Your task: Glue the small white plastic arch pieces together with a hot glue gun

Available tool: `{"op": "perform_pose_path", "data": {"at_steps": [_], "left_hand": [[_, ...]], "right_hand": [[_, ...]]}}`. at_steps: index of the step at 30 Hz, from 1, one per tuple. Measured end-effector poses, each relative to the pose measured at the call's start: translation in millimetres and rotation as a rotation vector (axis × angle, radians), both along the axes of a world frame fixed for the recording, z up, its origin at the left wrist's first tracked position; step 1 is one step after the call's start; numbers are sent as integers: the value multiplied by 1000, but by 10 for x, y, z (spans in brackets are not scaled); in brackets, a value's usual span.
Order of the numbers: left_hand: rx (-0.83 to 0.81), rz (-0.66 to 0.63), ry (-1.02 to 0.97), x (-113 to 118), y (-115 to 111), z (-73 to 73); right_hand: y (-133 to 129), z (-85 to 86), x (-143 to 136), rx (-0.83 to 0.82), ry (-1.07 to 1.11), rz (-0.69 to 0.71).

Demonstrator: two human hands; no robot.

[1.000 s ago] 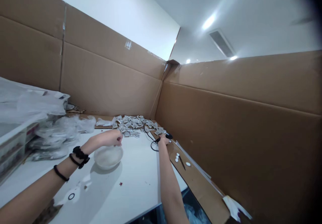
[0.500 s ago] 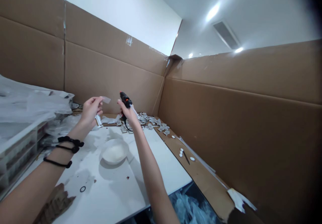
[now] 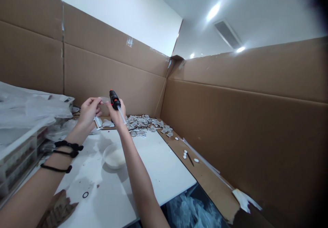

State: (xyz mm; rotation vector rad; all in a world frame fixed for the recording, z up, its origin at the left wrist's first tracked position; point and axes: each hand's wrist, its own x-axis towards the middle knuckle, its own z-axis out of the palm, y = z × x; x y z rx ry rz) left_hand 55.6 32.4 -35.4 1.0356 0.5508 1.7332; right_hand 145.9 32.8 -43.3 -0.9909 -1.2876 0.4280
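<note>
My left hand pinches a small translucent strip between thumb and fingertips. Close by on its right, my right hand is wrapped round a black glue gun with orange parts, its tip pointing up and a clear glue stick sticking out of its rear. The thumb of my right hand is near the strip's right end; whether it touches is unclear. Below both hands, a white bowl stands on the white table, partly hidden by my right forearm.
Many small grey-white pieces are heaped at the table's back. Plastic bags and a divided tray fill the left. Several white ovals lie beside a dark thin tool on cardboard. Torn cardboard lies in front.
My right hand has moved left with the glue gun, closer to my left hand and the strip. My left hand has shifted slightly left, still holding the strip.
</note>
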Motion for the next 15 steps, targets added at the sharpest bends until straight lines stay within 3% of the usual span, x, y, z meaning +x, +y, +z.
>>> {"op": "perform_pose_path", "data": {"at_steps": [10,15], "left_hand": [[112,-53,92,9,-104,108],[61,195,-245,-9,-101,167]], "right_hand": [[-237,67,-98,15,161,64],[-396,148,-61,-67,203,224]]}}
